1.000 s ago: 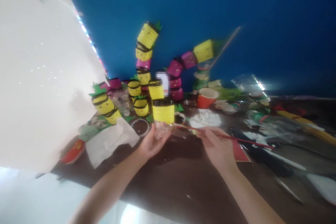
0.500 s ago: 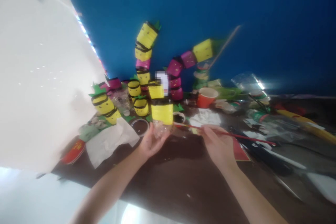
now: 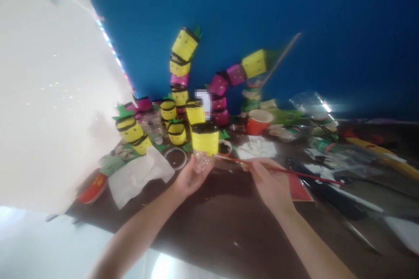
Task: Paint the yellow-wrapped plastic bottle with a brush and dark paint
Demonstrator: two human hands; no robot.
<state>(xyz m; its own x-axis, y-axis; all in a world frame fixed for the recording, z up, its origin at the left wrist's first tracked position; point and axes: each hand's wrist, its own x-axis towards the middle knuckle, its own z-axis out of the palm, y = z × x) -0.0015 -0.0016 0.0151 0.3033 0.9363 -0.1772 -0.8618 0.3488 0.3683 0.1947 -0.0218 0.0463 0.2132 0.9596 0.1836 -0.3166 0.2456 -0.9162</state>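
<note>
Left hand (image 3: 190,178) grips yellow container (image 3: 205,141) low, leaving its side free; right hand (image 3: 271,183) pinches red brush (image 3: 307,175), tip maybe touching

Is clear over the near tabletop (image 3: 216,222) between left forearm (image 3: 137,229) and right forearm (image 3: 307,231), but blocked ahead by the yellow container (image 3: 205,141) and magenta stack (image 3: 219,103), and rightward by the red rod (image 3: 314,177).
</note>
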